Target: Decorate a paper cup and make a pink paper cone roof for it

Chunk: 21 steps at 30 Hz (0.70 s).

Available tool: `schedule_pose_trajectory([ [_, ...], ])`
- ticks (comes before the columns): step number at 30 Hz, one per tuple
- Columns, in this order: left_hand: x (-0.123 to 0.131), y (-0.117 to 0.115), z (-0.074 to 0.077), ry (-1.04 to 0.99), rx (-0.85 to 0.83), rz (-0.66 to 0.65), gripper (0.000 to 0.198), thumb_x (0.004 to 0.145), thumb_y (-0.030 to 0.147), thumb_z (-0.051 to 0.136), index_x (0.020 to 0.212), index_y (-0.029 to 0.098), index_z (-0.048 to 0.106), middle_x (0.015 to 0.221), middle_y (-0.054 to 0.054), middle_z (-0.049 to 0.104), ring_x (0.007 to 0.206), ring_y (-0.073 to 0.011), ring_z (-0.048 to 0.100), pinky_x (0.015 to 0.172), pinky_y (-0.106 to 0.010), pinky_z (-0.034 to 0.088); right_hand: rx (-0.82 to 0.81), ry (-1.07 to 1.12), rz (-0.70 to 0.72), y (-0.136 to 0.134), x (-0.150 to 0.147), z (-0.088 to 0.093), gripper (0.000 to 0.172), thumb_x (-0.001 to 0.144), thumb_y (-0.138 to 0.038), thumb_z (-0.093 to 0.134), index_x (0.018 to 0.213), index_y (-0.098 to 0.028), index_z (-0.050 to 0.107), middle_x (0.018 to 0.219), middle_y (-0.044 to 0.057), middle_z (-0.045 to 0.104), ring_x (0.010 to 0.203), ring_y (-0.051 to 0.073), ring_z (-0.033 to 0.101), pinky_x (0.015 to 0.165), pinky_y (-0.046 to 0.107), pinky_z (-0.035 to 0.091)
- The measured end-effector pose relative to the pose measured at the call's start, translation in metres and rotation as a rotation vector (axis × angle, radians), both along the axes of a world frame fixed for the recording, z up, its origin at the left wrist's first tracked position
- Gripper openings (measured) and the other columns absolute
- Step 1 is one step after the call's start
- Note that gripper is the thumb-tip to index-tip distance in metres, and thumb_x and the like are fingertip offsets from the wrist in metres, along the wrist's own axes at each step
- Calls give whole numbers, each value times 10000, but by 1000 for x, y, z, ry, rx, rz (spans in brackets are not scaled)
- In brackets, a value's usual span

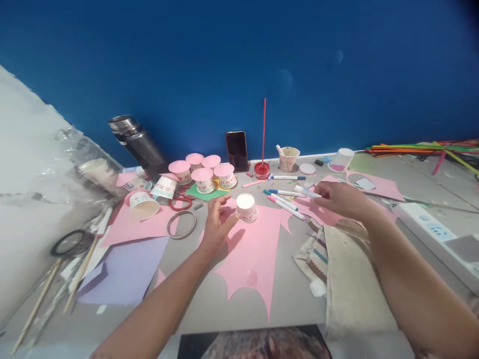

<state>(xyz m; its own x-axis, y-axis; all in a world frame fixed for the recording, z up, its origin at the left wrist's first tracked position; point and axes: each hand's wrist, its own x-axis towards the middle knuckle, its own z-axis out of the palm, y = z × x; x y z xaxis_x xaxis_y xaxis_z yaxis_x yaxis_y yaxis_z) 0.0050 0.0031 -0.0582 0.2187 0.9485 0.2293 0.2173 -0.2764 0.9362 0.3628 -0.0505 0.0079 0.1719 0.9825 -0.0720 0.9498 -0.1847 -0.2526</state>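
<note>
A small white paper cup [247, 209] with red drawn marks stands upside down on a cut sheet of pink paper [254, 254]. My left hand [218, 222] is just left of it, thumb and fingers apart; the thumb tip is at the cup's side, and whether it touches I cannot tell. To the right, my right hand [331, 199] is closed on the end of a small whitish tube [307, 191], above several capped markers [287, 202]. Behind my left hand, several decorated cups with pink paper discs on top [204, 179] stand on green paper [197, 193].
A tape roll [181, 224], red-handled scissors [180, 201] and a tipped paper cup [144, 207] lie left. A phone [237, 151], a red stick in a base [264, 134] and a dark flask [138, 144] stand near the blue wall. A power strip [436, 234] is right.
</note>
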Motion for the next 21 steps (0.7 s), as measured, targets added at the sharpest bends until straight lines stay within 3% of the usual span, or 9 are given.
schedule_pose_trajectory([
  [3, -3, -5, 20, 74, -12, -4, 452, 879, 395, 695, 1307, 320, 571, 1393, -86, 532, 1207, -253, 604, 1080, -515, 499, 113, 283, 25, 1, -3, 0, 301, 875, -510, 578, 854, -233, 692, 836, 52, 746, 752, 237, 659, 648, 328, 427],
  [6, -2, -17, 52, 191, 234, 91, 368, 891, 339, 672, 1253, 299, 619, 1317, -88, 583, 1259, -289, 560, 1050, -503, 502, 139, 642, 67, -2, -10, -1, 352, 870, -560, 641, 856, -218, 725, 833, 60, 756, 752, 223, 675, 687, 324, 481],
  [8, 4, -30, 71, 223, 393, 91, 332, 900, 301, 664, 1228, 260, 629, 1229, -81, 614, 1114, -252, 603, 957, -440, 533, 108, 820, 119, -6, -17, -1, 383, 857, -582, 688, 875, -202, 731, 831, 65, 749, 729, 208, 665, 672, 316, 491],
  [10, 13, -45, 81, 198, 479, -20, 291, 923, 247, 641, 1212, 229, 614, 1100, -57, 635, 885, -173, 616, 810, -337, 543, 11, 930, 216, -11, -25, 2, 397, 856, -587, 707, 898, -194, 734, 802, 53, 730, 670, 184, 634, 619, 299, 473],
  [13, 23, -64, 79, 226, 471, -226, 306, 930, 199, 618, 1234, 204, 594, 987, -37, 667, 786, -137, 618, 669, -257, 497, -179, 887, 445, -18, -35, 11, 378, 854, -557, 726, 953, -195, 765, 819, 41, 731, 682, 174, 624, 606, 282, 455],
  [16, 15, -71, 67, 394, 384, -346, 100, 953, 222, 575, 994, 195, 663, 796, -6, 682, 694, -135, 600, 647, -261, 459, -204, 664, 503, -19, -37, 17, 306, 880, -489, 684, 960, -213, 792, 878, 44, 752, 762, 197, 653, 653, 286, 470],
  [21, -25, -60, 53, 496, 55, -144, 182, 933, 290, 551, 832, 208, 677, 721, 7, 682, 657, -148, 598, 622, -261, 451, -89, 384, 275, -8, -29, 5, 261, 882, -459, 625, 927, -274, 804, 921, 35, 773, 797, 231, 698, 685, 319, 499],
])
